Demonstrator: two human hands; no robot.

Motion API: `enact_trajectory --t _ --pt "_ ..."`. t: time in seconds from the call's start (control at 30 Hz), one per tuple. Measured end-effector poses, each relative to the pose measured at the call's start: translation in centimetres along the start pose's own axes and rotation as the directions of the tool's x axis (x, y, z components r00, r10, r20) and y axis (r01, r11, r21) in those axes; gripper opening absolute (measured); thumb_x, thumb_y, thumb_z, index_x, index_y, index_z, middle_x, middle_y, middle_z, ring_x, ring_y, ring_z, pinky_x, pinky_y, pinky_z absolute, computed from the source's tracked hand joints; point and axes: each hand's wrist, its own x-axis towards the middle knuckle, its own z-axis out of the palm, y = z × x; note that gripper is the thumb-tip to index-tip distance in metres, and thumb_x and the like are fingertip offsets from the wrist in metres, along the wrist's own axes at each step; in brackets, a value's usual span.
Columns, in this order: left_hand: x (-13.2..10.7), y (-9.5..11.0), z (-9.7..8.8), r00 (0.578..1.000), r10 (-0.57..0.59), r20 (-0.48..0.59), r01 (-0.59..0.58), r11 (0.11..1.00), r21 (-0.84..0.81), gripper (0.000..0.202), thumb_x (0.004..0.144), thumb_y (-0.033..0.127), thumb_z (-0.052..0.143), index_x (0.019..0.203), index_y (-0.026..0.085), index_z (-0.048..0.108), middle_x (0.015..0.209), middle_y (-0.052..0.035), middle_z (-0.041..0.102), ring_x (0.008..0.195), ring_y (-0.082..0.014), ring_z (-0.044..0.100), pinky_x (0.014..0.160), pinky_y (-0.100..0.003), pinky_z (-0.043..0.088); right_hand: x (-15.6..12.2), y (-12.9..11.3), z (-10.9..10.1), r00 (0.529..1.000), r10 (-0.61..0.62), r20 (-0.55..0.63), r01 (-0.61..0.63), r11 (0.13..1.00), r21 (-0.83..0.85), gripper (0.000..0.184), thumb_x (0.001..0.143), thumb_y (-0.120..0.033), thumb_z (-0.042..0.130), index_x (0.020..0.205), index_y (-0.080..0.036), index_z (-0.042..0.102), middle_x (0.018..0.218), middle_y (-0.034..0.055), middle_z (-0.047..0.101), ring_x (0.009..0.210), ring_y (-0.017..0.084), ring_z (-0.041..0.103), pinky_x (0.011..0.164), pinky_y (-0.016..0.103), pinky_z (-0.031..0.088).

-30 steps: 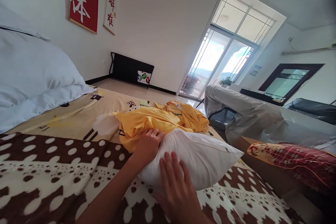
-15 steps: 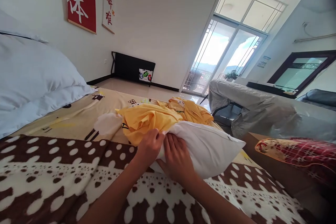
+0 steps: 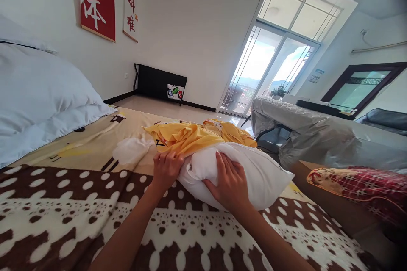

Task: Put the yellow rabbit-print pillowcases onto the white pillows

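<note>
A white pillow (image 3: 263, 173) lies across the bed in front of me, its left end squeezed into a bulge. My right hand (image 3: 230, 180) grips that end from above, thumb on the near side and fingers over the top. My left hand (image 3: 168, 168) is closed on the near edge of a crumpled yellow pillowcase (image 3: 187, 137), just left of the pillow. The yellow fabric spreads behind both hands and touches the pillow's far side. Whether the pillow's end is inside the fabric I cannot tell.
Under everything is a bed with a brown-and-white patterned blanket (image 3: 95, 216) and a beige sheet (image 3: 127, 123). White bedding (image 3: 47, 89) is piled at the left. On the right are a red plaid cloth (image 3: 359, 186) and furniture under plastic sheeting (image 3: 318, 131).
My left hand has moved left, drawing the pillowcase edge away from the pillow's end. My right hand has shifted right and up on the pillow, and more of its white end shows.
</note>
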Motion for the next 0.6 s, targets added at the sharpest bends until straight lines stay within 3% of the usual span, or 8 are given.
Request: enact_trajectory --t 0.07,0.17,0.27,0.33,0.43,0.5,0.6 --pt "-0.7 -0.3 0.3 0.998 0.048 -0.038 -0.049 0.998 -0.04 0.019 0.089 0.018 0.051 0.086 0.026 0.068 0.081 -0.0067 0.06 0.084 -0.0209 0.053 0.082 -0.037 0.03 0.0 0.0 0.0 1.0 -0.007 -0.027 0.007 1.0 0.004 0.069 0.086 -0.05 0.05 0.136 -0.003 0.039 0.129 0.0232 0.053 0.118 0.029 0.049 0.097 0.042 0.033" --pt "-0.8 -0.5 0.3 1.0 0.02 -0.004 -0.02 0.999 -0.034 0.018 0.09 0.023 0.053 0.092 0.031 0.069 0.073 -0.004 0.059 0.075 -0.0186 0.053 0.078 -0.037 0.028 -0.2 -0.2 0.1 0.997 0.013 -0.073 -0.014 1.0 -0.013 0.067 0.085 -0.05 0.052 0.134 -0.006 0.042 0.129 0.0223 0.052 0.12 0.032 0.046 0.098 0.045 0.033" --pt "0.0 -0.3 0.0 0.998 -0.031 0.047 0.032 0.999 -0.008 0.02 0.091 0.027 0.051 0.102 0.031 0.068 0.075 -0.0038 0.062 0.077 -0.0198 0.054 0.076 -0.038 0.027 -1.0 -0.5 0.3 0.963 0.031 -0.268 -0.046 0.998 -0.05 0.06 0.083 -0.046 0.059 0.132 -0.012 0.048 0.122 0.0192 0.056 0.117 0.032 0.046 0.097 0.045 0.032" --pt "0.6 -0.1 -0.3 0.993 -0.052 0.109 0.055 0.998 -0.03 0.023 0.092 0.027 0.048 0.105 0.028 0.067 0.079 -0.0049 0.064 0.082 -0.0214 0.055 0.077 -0.039 0.027 -2.1 -1.0 0.3 0.924 -0.087 -0.373 0.071 0.996 -0.056 0.046 0.084 -0.034 0.06 0.127 -0.02 0.054 0.111 0.0122 0.062 0.11 0.025 0.05 0.098 0.04 0.032" --pt "1.1 0.0 -0.5 0.981 -0.051 0.19 0.062 0.997 -0.052 0.025 0.093 0.026 0.046 0.108 0.024 0.066 0.085 -0.0059 0.065 0.085 -0.0222 0.056 0.078 -0.04 0.029 -3.5 -2.3 0.3 0.914 -0.313 -0.258 0.317 0.948 -0.029 0.033 0.089 -0.021 0.05 0.12 -0.024 0.061 0.109 0.0062 0.066 0.109 0.019 0.053 0.101 0.036 0.029" --pt "1.2 -0.1 -0.7 0.979 -0.04 0.202 0.048 0.998 -0.036 0.025 0.093 0.026 0.045 0.109 0.023 0.065 0.086 -0.006 0.066 0.087 -0.0231 0.056 0.079 -0.041 0.029 -4.0 -3.3 0.4 0.943 -0.316 -0.099 0.317 0.948 -0.009 0.035 0.091 -0.029 0.048 0.124 -0.022 0.059 0.122 0.0076 0.063 0.12 0.023 0.048 0.104 0.04 0.025" --pt "1.1 -0.3 -0.7 0.976 -0.027 0.214 0.041 0.997 -0.062 0.026 0.093 0.026 0.046 0.112 0.024 0.064 0.085 -0.0061 0.066 0.086 -0.0233 0.056 0.079 -0.041 0.031 -3.6 -4.3 0.7 0.967 -0.247 0.056 0.249 0.968 -0.031 0.055 0.088 -0.049 0.052 0.133 -0.018 0.051 0.137 0.0116 0.051 0.132 0.029 0.037 0.106 0.046 0.022"
